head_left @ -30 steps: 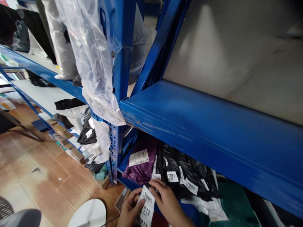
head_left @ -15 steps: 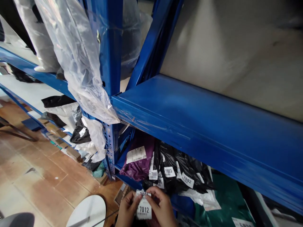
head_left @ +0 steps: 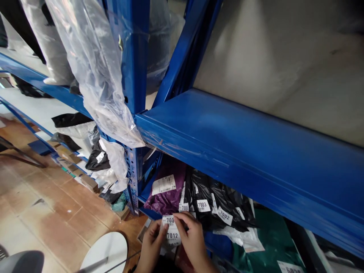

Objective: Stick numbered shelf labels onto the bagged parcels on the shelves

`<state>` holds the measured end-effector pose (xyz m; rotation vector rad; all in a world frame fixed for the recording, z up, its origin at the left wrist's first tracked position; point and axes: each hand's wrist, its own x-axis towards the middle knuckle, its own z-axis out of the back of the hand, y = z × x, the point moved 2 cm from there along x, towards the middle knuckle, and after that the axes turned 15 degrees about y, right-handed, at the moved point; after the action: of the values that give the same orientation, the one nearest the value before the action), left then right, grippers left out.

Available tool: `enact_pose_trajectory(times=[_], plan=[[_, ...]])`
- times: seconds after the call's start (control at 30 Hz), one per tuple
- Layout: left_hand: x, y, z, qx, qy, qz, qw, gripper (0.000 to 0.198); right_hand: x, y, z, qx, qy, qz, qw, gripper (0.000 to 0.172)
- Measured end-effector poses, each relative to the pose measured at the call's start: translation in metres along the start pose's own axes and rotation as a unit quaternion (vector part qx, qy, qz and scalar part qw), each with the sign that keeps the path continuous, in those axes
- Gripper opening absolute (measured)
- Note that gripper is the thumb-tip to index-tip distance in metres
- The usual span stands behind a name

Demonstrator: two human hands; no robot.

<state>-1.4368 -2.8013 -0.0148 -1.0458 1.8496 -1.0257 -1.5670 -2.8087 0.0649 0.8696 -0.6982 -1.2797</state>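
Between my two hands is a strip of white number labels, with 7012 readable and a partly covered number starting 700 above it. My left hand pinches the strip's left edge. At its upper right corner, my right hand has thumb and index finger closed on the label. Just beyond the hands, on the lower shelf, lie a purple parcel bag with a white shipping label and several black parcel bags carrying number stickers such as 7008, 7003 and 7002.
A blue shelf beam crosses above the parcels, joined to a blue upright. Clear plastic wrap hangs at the left. To the right lies a green parcel bag. A white round stool seat stands on the tiled floor.
The label strip has risen a little in my hands, and part of another label shows below 7012. My right hand has shifted up to the strip's top corner.
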Motion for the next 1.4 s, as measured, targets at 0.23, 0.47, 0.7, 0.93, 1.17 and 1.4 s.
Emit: enact_pose_trajectory(times=[0.23,0.47,0.7,0.93,1.17,1.4], plan=[[-0.001,-0.003,0.010,-0.006,-0.086,-0.003,0.996,0.050,0.021,0.012,0.011,-0.068,0.017,0.005,0.998,0.028],[-0.011,-0.010,0.017,0.119,-0.025,-0.021,0.992,0.055,0.042,0.008,0.045,0.017,-0.027,-0.015,0.999,0.026],[0.002,-0.025,0.011,0.412,0.038,0.007,0.911,0.025,0.047,0.007,0.041,0.082,-0.026,-0.021,0.996,0.029],[0.013,-0.019,0.010,0.548,0.025,0.104,0.830,0.037,0.054,0.004,0.039,0.089,-0.049,-0.019,0.995,0.031],[0.025,-0.027,0.001,0.592,0.025,0.126,0.796,0.037,0.041,-0.011,0.056,0.052,-0.134,-0.039,0.989,0.039],[0.037,-0.025,0.000,0.615,0.024,0.080,0.784,0.025,0.029,-0.017,0.060,0.075,-0.164,-0.065,0.981,0.046]])
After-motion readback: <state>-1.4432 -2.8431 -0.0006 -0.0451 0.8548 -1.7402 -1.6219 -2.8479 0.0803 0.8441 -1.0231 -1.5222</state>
